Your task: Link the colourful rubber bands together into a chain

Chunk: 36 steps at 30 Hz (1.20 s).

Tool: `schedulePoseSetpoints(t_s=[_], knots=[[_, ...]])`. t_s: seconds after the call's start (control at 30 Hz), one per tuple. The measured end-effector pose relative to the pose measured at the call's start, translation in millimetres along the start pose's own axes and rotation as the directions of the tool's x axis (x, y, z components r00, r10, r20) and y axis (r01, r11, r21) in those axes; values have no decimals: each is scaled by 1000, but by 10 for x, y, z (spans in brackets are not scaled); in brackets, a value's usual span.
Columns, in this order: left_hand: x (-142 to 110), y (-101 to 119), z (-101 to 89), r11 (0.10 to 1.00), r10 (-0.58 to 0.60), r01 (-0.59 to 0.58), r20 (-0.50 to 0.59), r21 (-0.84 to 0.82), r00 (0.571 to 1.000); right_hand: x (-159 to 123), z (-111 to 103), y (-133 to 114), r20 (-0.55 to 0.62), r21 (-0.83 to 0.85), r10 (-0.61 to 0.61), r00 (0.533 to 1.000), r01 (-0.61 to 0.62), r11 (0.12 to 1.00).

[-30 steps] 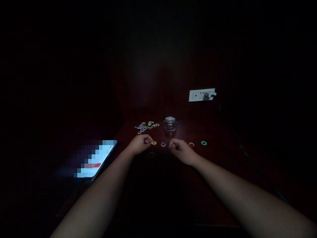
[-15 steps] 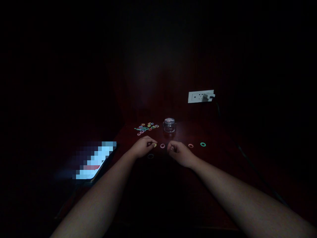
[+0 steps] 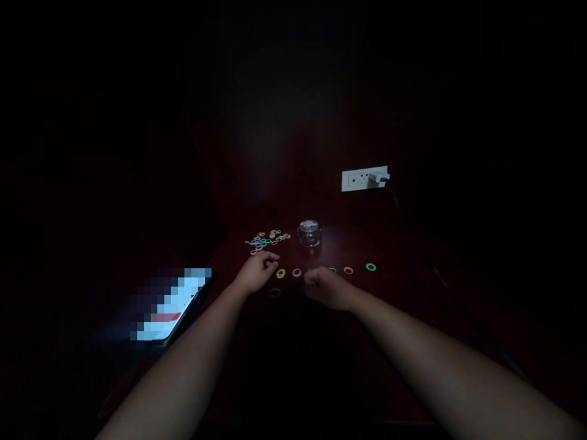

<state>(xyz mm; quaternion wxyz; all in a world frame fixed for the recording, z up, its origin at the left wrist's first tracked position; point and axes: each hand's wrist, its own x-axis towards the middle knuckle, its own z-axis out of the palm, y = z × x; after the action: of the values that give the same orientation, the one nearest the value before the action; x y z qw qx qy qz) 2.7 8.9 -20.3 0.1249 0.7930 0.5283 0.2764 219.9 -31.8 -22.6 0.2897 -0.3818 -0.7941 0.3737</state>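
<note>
Small coloured rings that look like hair ties lie in a row across the dark red table. The yellow hair tie rests just right of my left hand, whose thumb and forefinger are apart with nothing between them. A pink hair tie lies between my hands. My right hand is curled, low over the row; whatever its fingers hold is hidden. Beyond it, a blue hair tie shows partly, then a coral one and a green one. A dim dark hair tie lies nearer me, in shadow.
A pile of mixed hair ties lies behind my left hand. A clear lidded jar stands at the back. At left is a lit phone. A socket with a plug is on the wall, a cable at right.
My left hand has let go of the yellow hair tie and drawn back left. The blue hair tie now shows behind my right hand. The view has shifted slightly.
</note>
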Motion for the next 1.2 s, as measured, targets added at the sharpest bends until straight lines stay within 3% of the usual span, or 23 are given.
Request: schedulePoseSetpoints(t_s=[0.13, 0.23, 0.4, 0.53, 0.77, 1.2], knots=[[139, -27, -27, 985, -16, 28, -72, 170, 997, 19, -26, -8, 42, -16, 18, 999, -18, 1000], [360, -40, -41, 943, 36, -35, 4, 332, 999, 30, -35, 0, 58, 19, 37, 998, -39, 999], [749, -71, -31, 918, 28, -60, 88, 392, 996, 56, -44, 9, 86, 89, 64, 994, -72, 993], [934, -109, -17, 904, -45, -20, 142, 427, 989, 59, -55, -24, 92, 116, 121, 988, -131, 985], [1073, -140, -37, 887, -125, 35, 166, 461, 978, 34, -80, -70, 97, 131, 100, 990, -112, 985], [1120, 34, -272, 915, -40, 14, 58, 403, 998, 61, -77, -65, 85, 200, 113, 990, -128, 971]])
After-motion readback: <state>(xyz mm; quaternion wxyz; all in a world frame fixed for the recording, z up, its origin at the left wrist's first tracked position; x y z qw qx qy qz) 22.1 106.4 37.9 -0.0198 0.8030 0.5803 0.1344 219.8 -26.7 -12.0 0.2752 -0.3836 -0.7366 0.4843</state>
